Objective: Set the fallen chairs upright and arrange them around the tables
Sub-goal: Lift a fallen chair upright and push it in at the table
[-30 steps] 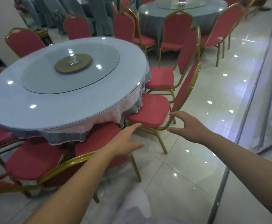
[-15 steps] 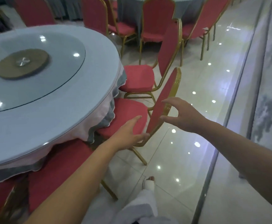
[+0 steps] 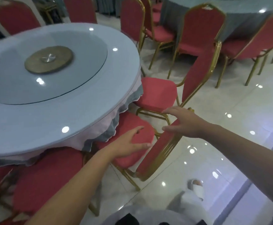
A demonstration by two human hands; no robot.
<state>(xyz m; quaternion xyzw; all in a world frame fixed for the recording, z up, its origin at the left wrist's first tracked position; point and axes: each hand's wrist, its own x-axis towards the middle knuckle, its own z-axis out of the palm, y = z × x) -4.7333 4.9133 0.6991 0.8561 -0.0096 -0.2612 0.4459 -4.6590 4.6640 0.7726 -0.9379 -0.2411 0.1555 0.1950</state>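
A red padded chair with a gold frame (image 3: 158, 151) stands upright at the round table (image 3: 54, 120), its seat partly under the tablecloth. My left hand (image 3: 129, 143) rests on the seat's rear edge with fingers spread. My right hand (image 3: 184, 122) lies over the top of the same chair's backrest, fingers extended to the left. A second upright red chair (image 3: 157, 93) stands just beyond it at the table. A third one (image 3: 48, 176) is tucked in at the lower left.
The table carries a glass turntable (image 3: 77, 51) with a round brown hub. Another covered table (image 3: 246, 18) ringed by several red chairs (image 3: 204, 28) stands behind. Glossy tiled floor (image 3: 222, 143) opens to the right. My white-shoed foot (image 3: 196, 190) is beside the near chair.
The view has swung closer and lower over the near chair. My left hand slid onto its seat and my right hand came down onto the top of its backrest.
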